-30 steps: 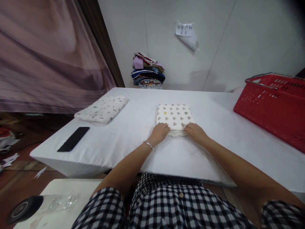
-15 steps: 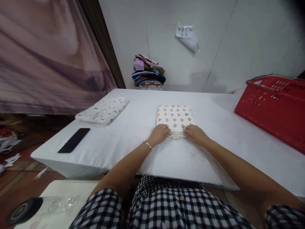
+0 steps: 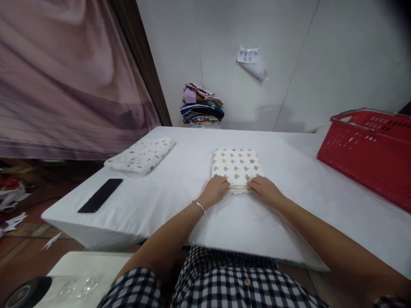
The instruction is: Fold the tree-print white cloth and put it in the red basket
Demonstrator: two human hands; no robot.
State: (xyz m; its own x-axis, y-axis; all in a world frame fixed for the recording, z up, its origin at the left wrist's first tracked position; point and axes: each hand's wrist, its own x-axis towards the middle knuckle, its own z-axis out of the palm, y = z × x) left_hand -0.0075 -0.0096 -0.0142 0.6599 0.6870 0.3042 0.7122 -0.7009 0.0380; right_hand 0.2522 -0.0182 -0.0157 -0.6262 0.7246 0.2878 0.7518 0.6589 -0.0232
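Observation:
A white cloth printed with small grey shapes (image 3: pixel 237 164) lies folded into a thick, neat rectangle on the white-covered table. My left hand (image 3: pixel 216 188) grips its near left corner, fingers on top; a silver bracelet circles that wrist. At the near right corner my right hand (image 3: pixel 263 188) holds the same cloth in the same way. Layered folded edges show between the two hands. My thumbs are mostly hidden. Farther left lies another folded white cloth with a small dark print (image 3: pixel 144 155), apart from both hands.
A black phone-like slab (image 3: pixel 101 195) lies near the table's left edge. The red plastic basket (image 3: pixel 369 154) stands at the right. Behind the table rises a stack of folded clothes (image 3: pixel 203 107) by the wall. A pale stool (image 3: pixel 93 265) is at lower left.
The whole view has shifted a little, so everything sits slightly lower in the picture. Both hands keep their places at the cloth's near corners, and the cloth has not visibly moved on the table.

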